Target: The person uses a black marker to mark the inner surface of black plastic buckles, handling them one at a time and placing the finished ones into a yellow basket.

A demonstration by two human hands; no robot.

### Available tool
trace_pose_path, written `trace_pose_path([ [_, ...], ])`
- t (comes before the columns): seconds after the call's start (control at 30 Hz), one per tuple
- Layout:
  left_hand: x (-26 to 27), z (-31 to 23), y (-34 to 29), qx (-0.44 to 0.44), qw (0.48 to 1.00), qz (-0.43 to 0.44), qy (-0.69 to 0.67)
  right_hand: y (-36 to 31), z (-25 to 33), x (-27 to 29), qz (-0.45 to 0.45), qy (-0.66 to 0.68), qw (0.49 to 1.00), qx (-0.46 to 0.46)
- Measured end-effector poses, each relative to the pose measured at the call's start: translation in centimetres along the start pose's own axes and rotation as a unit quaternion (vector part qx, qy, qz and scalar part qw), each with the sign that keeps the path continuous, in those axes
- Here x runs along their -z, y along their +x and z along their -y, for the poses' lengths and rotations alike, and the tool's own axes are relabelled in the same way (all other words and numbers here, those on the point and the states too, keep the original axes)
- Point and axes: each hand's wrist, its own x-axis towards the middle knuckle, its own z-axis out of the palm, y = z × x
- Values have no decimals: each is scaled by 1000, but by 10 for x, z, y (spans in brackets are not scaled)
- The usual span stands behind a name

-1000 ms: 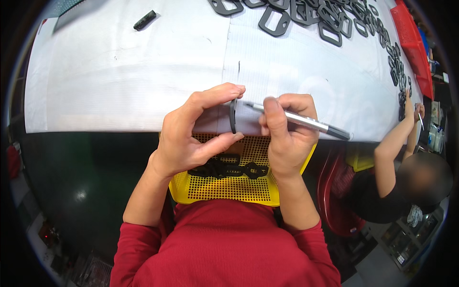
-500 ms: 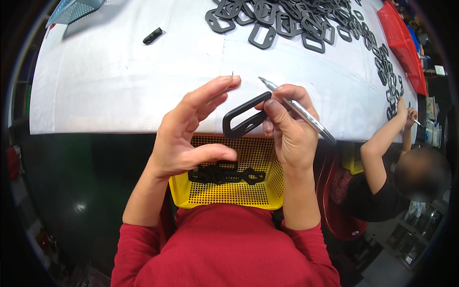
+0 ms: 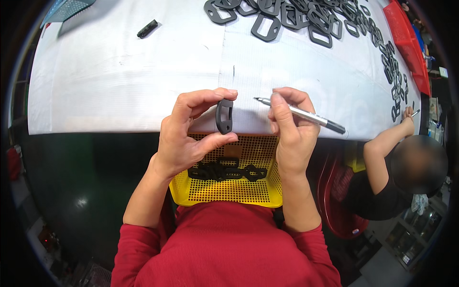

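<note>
My left hand (image 3: 174,131) pinches a black frame-shaped plastic part (image 3: 220,117) by its two ends, thumb below and fingertips above. The part stands upright just over the table's near edge, its slotted opening turned partly to the right. In my right hand (image 3: 294,131) is a silver-grey marker pen (image 3: 325,123). Its dark tip points left toward the part, with a gap between them. Below both hands sits a yellow mesh basket (image 3: 227,201) at my lap, with several black parts (image 3: 210,172) lying in it.
A pile of similar black frames (image 3: 292,19) covers the far right of the white table (image 3: 119,95). One small black piece (image 3: 147,28) lies far left, near a blue basket (image 3: 67,12). A red basket (image 3: 406,45) stands at the right edge. Another person (image 3: 377,155) works at right.
The black frame has passed from my right hand into my left and been turned upright. My right hand keeps the pen, which now lies flatter. My left fingers have closed on the part.
</note>
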Motion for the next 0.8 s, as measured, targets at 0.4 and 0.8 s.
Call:
trace_pose_path([
  [0.4, 0, 9, 1, -14, 1000, -18, 19, 2, -10, -23, -9, -69, 991, 118],
  [0.8, -1, 10, 1, -21, 998, -32, 49, 5, -17, -25, 2, -125, 976, 178],
])
